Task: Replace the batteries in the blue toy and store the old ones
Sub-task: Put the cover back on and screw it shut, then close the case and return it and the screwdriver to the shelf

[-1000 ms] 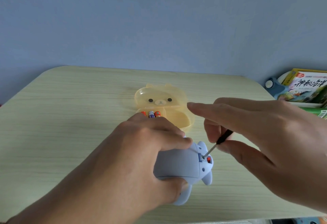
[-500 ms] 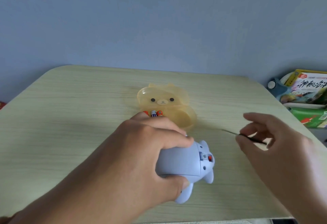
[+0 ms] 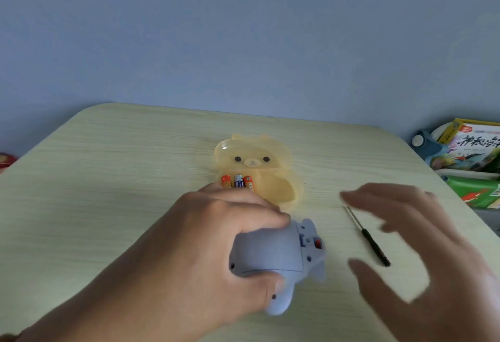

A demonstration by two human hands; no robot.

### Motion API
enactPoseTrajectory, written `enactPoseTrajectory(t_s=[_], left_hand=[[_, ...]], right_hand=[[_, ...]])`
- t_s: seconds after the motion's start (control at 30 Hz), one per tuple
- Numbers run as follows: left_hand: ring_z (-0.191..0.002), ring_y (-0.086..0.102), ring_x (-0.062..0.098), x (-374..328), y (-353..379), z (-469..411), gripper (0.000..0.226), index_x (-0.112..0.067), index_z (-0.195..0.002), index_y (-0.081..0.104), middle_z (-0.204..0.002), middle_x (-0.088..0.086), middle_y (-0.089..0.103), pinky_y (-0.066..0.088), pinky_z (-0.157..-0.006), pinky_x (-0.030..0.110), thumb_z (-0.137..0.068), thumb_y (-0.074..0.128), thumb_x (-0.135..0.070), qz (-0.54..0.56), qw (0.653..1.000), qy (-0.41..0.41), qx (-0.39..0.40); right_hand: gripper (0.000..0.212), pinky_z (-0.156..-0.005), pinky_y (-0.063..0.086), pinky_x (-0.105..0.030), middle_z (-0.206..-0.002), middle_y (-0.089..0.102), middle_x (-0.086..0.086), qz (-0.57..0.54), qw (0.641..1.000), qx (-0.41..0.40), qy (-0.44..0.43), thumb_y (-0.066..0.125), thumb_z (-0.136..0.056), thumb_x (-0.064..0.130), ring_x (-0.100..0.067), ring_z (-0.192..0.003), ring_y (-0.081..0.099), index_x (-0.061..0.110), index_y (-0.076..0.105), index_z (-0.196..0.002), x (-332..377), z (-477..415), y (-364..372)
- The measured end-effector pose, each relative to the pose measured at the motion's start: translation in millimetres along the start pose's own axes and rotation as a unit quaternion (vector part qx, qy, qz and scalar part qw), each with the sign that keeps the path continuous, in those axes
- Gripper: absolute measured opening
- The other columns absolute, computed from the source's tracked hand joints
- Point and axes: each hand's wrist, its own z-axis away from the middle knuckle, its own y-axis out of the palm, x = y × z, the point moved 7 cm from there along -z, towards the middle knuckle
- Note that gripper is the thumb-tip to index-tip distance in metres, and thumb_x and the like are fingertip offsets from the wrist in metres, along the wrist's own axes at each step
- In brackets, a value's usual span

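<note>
My left hand (image 3: 216, 239) grips the blue toy (image 3: 281, 255) from above and holds it on its side on the table (image 3: 108, 179). The toy's underside faces right, showing a small hatch and a red switch. My right hand (image 3: 422, 249) hovers open and blurred, just right of the toy. A small black-handled screwdriver (image 3: 369, 236) lies on the table under its fingers. Behind the toy stands a yellow bear-shaped box (image 3: 270, 176), lid open, with three batteries (image 3: 238, 181) in its left compartment, partly hidden by my left hand.
Books and a green packet (image 3: 473, 168) are stacked off the table's right edge beside a blue object (image 3: 423, 144). A red item (image 3: 5, 161) peeks in at the far left. A blue wall rises behind the table.
My right hand pulled the screwdriver away from the toy's hatch, carried it right, and let go of it on the table. My left hand kept its grip on the toy.
</note>
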Motion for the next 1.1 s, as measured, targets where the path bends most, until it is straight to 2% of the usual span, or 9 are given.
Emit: enactPoseTrajectory(t_s=[0.1, 0.27, 0.37, 0.47, 0.53, 0.6, 0.73, 0.9, 1.1], left_hand=[[-0.108, 0.057, -0.018, 3, -2, 1, 0.067, -0.061, -0.115, 0.057, -0.116, -0.045, 0.057, 0.056, -0.086, 0.019, -0.051, 0.073, -0.061, 0.039, 0.999, -0.021, 0.017], [-0.098, 0.069, -0.007, 13, -22, 12, 0.059, -0.062, -0.115, 0.059, -0.115, -0.035, 0.066, 0.060, -0.081, 0.027, -0.058, 0.073, -0.057, 0.158, 0.987, -0.034, 0.004], [-0.097, 0.074, 0.011, 14, -46, 14, 0.064, -0.055, -0.120, 0.060, -0.130, -0.022, 0.064, 0.060, -0.072, 0.027, -0.060, 0.076, -0.067, 0.201, 0.979, -0.002, -0.021], [-0.092, 0.069, 0.019, 25, -64, 12, 0.078, -0.042, -0.136, 0.054, -0.137, -0.004, 0.061, 0.058, -0.065, 0.032, -0.066, 0.087, -0.036, 0.214, 0.974, -0.052, -0.053], [-0.095, 0.071, 0.017, 30, -68, 13, 0.075, -0.046, -0.133, 0.054, -0.132, -0.006, 0.062, 0.062, -0.073, 0.035, -0.068, 0.087, -0.028, 0.137, 0.988, 0.000, -0.066], [-0.097, 0.074, 0.016, 48, -75, 23, 0.069, -0.052, -0.127, 0.057, -0.124, -0.009, 0.068, 0.061, -0.081, 0.034, -0.066, 0.083, -0.031, 0.129, 0.989, -0.027, -0.075], [-0.097, 0.076, 0.019, 83, -86, 35, 0.069, -0.051, -0.124, 0.059, -0.107, -0.001, 0.078, 0.060, -0.088, 0.039, -0.061, 0.086, -0.038, 0.236, 0.966, -0.097, -0.043], [-0.116, 0.065, 0.004, 121, -113, 41, 0.067, -0.048, -0.122, 0.062, -0.124, -0.019, 0.069, 0.050, -0.099, 0.036, -0.059, 0.086, -0.049, 0.149, 0.976, -0.141, -0.066], [-0.115, 0.066, 0.007, 156, -107, 42, 0.059, -0.042, -0.122, 0.064, -0.125, -0.013, 0.069, 0.052, -0.099, 0.041, -0.071, 0.088, -0.022, 0.174, 0.966, -0.182, -0.065]], right_hand=[[0.049, -0.093, 0.048, -0.022, -0.135, 0.058, 0.009, -0.055, 0.988, 0.077, -0.126, 0.080, -0.073, 0.029, -0.015, -0.118, 0.060, 0.031, 0.068, -0.120, 35, 2, 14], [0.031, -0.083, 0.048, -0.006, -0.113, 0.071, 0.016, -0.155, 0.980, 0.055, -0.109, 0.073, -0.078, 0.047, 0.003, -0.101, 0.068, 0.030, 0.076, -0.104, 53, -18, 16], [0.035, -0.069, 0.054, -0.008, -0.087, 0.078, 0.012, -0.329, 0.940, 0.090, 0.020, 0.071, -0.071, 0.060, -0.002, -0.077, 0.073, 0.039, 0.077, -0.098, 55, -35, 24], [0.045, -0.071, 0.060, -0.031, -0.074, 0.078, -0.004, -0.422, 0.885, 0.145, 0.136, 0.061, -0.072, 0.067, -0.022, -0.068, 0.075, 0.033, 0.073, -0.099, 56, -52, 48], [0.042, -0.068, 0.059, -0.036, -0.071, 0.077, -0.010, -0.448, 0.867, 0.154, 0.155, 0.060, -0.083, 0.065, -0.027, -0.063, 0.073, 0.028, 0.072, -0.098, 67, -63, 57], [0.037, -0.068, 0.060, -0.028, -0.078, 0.078, -0.001, -0.432, 0.875, 0.174, 0.130, 0.066, -0.079, 0.065, -0.016, -0.066, 0.072, 0.038, 0.068, -0.104, 81, -69, 65], [0.061, -0.065, 0.050, -0.010, -0.099, 0.065, 0.021, -0.250, 0.950, 0.188, 0.023, 0.087, -0.057, 0.046, -0.002, -0.076, 0.062, 0.047, 0.059, -0.110, 97, -81, 73], [0.056, -0.079, 0.046, -0.024, -0.106, 0.060, 0.020, -0.043, 0.977, 0.165, -0.130, 0.068, -0.069, 0.067, -0.007, -0.097, 0.051, 0.038, 0.059, -0.117, 129, -113, 100], [0.067, -0.094, 0.043, -0.034, -0.112, 0.059, 0.017, -0.022, 0.969, 0.205, -0.135, 0.070, -0.065, 0.070, -0.012, -0.104, 0.047, 0.036, 0.058, -0.121, 137, -132, 136]])
